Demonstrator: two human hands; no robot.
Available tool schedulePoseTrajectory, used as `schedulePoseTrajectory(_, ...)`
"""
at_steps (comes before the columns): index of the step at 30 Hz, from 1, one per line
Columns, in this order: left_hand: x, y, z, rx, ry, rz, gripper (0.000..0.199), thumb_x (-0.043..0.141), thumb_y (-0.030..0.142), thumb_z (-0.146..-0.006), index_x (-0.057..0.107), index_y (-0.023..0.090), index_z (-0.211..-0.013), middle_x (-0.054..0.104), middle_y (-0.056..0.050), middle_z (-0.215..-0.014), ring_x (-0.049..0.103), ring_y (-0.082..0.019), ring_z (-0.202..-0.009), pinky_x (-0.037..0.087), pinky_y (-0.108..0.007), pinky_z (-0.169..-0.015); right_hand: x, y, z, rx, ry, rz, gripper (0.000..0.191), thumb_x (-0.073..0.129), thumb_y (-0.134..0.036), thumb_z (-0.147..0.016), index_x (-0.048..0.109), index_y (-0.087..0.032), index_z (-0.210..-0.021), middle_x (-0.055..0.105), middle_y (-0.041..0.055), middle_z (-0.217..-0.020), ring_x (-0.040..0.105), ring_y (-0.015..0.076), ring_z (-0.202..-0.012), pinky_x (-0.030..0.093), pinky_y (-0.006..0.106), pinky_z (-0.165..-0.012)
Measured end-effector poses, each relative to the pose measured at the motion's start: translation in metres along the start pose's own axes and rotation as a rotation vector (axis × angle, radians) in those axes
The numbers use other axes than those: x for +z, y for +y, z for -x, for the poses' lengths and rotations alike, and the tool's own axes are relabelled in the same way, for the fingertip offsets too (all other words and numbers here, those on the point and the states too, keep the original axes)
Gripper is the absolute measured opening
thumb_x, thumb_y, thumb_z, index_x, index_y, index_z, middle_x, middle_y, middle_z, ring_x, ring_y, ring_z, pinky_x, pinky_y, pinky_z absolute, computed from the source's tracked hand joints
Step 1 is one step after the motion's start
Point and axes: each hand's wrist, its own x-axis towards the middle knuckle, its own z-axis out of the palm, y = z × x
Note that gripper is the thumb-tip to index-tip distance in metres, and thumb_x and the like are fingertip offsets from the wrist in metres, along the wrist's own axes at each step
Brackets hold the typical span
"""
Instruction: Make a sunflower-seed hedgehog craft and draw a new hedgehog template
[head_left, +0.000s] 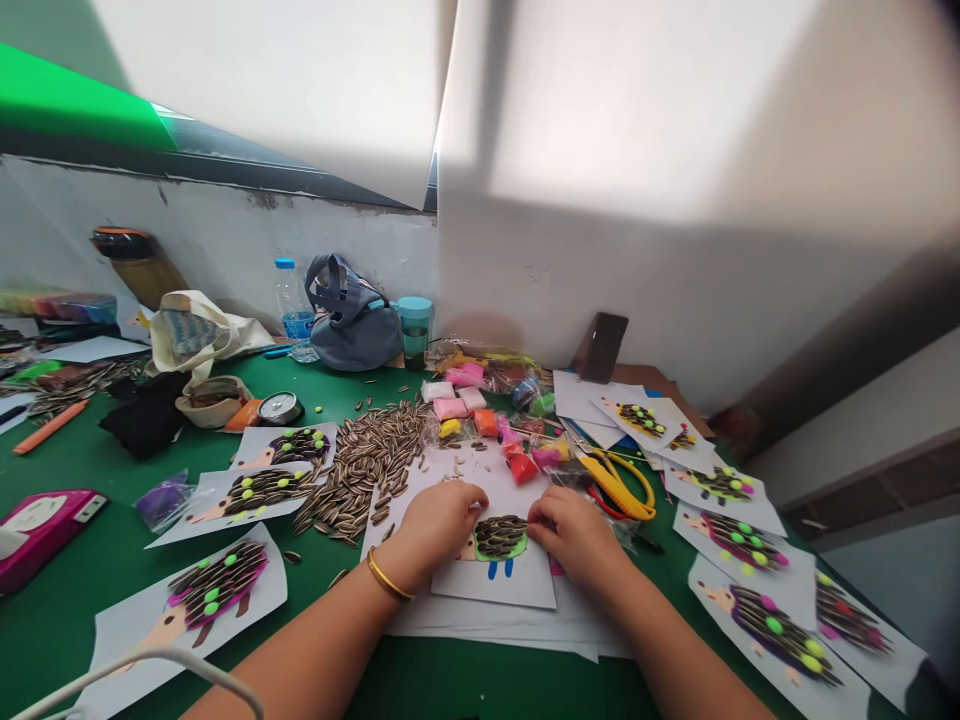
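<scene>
A white card (532, 592) with a hedgehog picture lies on a stack of white paper in front of me. The hedgehog (501, 537) has a green clay body covered with striped seeds, a peach head and two blue legs. My left hand (442, 520) rests at the card's upper left, its fingers curled together by the hedgehog's head. On the opposite side my right hand (564, 525) has thumb and fingertips bent together at the body's right edge. Whatever either hand may pinch is too small to make out. A pile of striped seeds (379, 455) lies left of the paper.
Finished hedgehog cards lie at left (259, 600) and right (814, 680). Clay packets (450, 408), yellow-handled scissors (619, 485) and a phone (604, 347) are behind my hands. A blue bag (356, 335) and bottle (294, 315) stand by the wall. A cable (172, 655) crosses the lower left.
</scene>
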Motion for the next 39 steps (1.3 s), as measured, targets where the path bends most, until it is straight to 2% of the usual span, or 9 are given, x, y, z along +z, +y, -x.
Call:
schedulePoseTrajectory(14,-0.003,0.002,0.001,-0.018,-0.006,-0.003,0.027,0.050,0.025,-0.089,0.074,0.028,-0.102,0.076,-0.005,-0.102,0.068,-0.024,-0.095,0.047,-0.032,-0.082,-0.002,-0.002,-0.001,0.011,-0.028,-0.014,0.008,0.066,-0.021,-0.084,0.072,-0.022,-0.079,0.065,0.0027,-0.086,0.059,0.0193,-0.088,0.041,0.029,-0.078)
schedulePoseTrajectory(21,-0.010,-0.001,-0.001,-0.106,0.093,0.201,0.025,0.053,0.022,-0.086,0.074,0.024,-0.101,0.075,-0.006,-0.102,0.066,-0.024,-0.093,0.046,-0.033,-0.083,-0.007,0.000,0.002,-0.021,-0.003,-0.086,0.019,0.054,-0.025,-0.091,0.072,-0.021,-0.085,0.066,0.0046,-0.088,0.060,0.0195,-0.088,0.045,0.030,-0.077)
schedulePoseTrajectory(24,-0.011,-0.002,-0.005,-0.165,0.228,0.516,0.016,0.059,0.024,-0.083,0.074,0.022,-0.090,0.071,-0.003,-0.082,0.062,-0.020,-0.076,0.046,-0.030,-0.071,-0.007,-0.002,0.002,-0.048,0.071,-0.057,0.025,0.047,-0.027,-0.095,0.071,-0.022,-0.094,0.069,0.0063,-0.094,0.062,0.0204,-0.089,0.046,0.033,-0.080)
schedulePoseTrajectory(26,-0.012,-0.003,-0.008,-0.249,0.317,0.973,0.008,0.067,0.022,-0.077,0.072,0.019,-0.083,0.064,0.000,-0.069,0.055,-0.014,-0.062,0.043,-0.025,-0.059,-0.008,-0.006,0.000,-0.061,0.110,-0.020,0.028,0.044,-0.021,-0.095,0.070,-0.022,-0.107,0.071,0.0066,-0.100,0.063,0.0209,-0.094,0.047,0.034,-0.084)
schedulePoseTrajectory(29,-0.016,-0.006,-0.011,-0.378,0.370,1.619,0.010,0.071,0.021,-0.076,0.067,0.017,-0.084,0.049,0.007,-0.057,0.040,-0.005,-0.044,0.031,-0.016,-0.042,-0.011,-0.018,-0.009,-0.096,0.106,0.030,0.038,0.043,-0.011,-0.090,0.065,-0.023,-0.119,0.073,0.0058,-0.102,0.064,0.0203,-0.096,0.046,0.034,-0.087)
schedulePoseTrajectory(32,-0.023,-0.009,-0.011,-0.431,0.359,1.814,0.009,0.061,0.023,-0.086,0.063,0.017,-0.091,0.049,0.006,-0.061,0.044,-0.004,-0.044,0.034,-0.013,-0.041,-0.015,-0.034,-0.024,-0.179,0.120,0.061,0.035,0.046,-0.014,-0.092,0.066,-0.023,-0.119,0.071,0.0071,-0.108,0.063,0.0216,-0.100,0.045,0.035,-0.088)
schedulePoseTrajectory(35,-0.029,-0.011,-0.011,-0.476,0.330,1.950,0.023,0.044,0.027,-0.096,0.063,0.013,-0.093,0.059,-0.003,-0.072,0.061,-0.010,-0.063,0.053,-0.021,-0.059,-0.017,-0.052,-0.039,-0.268,0.131,0.055,0.028,0.050,-0.018,-0.094,0.067,-0.022,-0.115,0.070,0.0079,-0.106,0.061,0.0219,-0.099,0.044,0.034,-0.087)
schedulePoseTrajectory(37,-0.031,-0.011,-0.011,-0.504,0.312,2.079,0.036,0.035,0.033,-0.100,0.063,0.012,-0.093,0.064,-0.008,-0.079,0.066,-0.014,-0.074,0.057,-0.027,-0.071,-0.017,-0.064,-0.047,-0.305,0.122,0.046,0.024,0.053,-0.022,-0.093,0.067,-0.022,-0.113,0.070,0.0079,-0.102,0.061,0.0216,-0.096,0.043,0.033,-0.084)
schedulePoseTrajectory(39,-0.032,-0.011,-0.010,-0.531,0.277,2.182,0.044,0.031,0.041,-0.100,0.064,0.012,-0.094,0.067,-0.012,-0.086,0.067,-0.017,-0.079,0.057,-0.029,-0.071,-0.014,-0.077,-0.052,-0.330,0.098,0.032,0.019,0.058,-0.026,-0.092,0.067,-0.022,-0.108,0.069,0.0071,-0.099,0.061,0.0210,-0.093,0.042,0.031,-0.082)
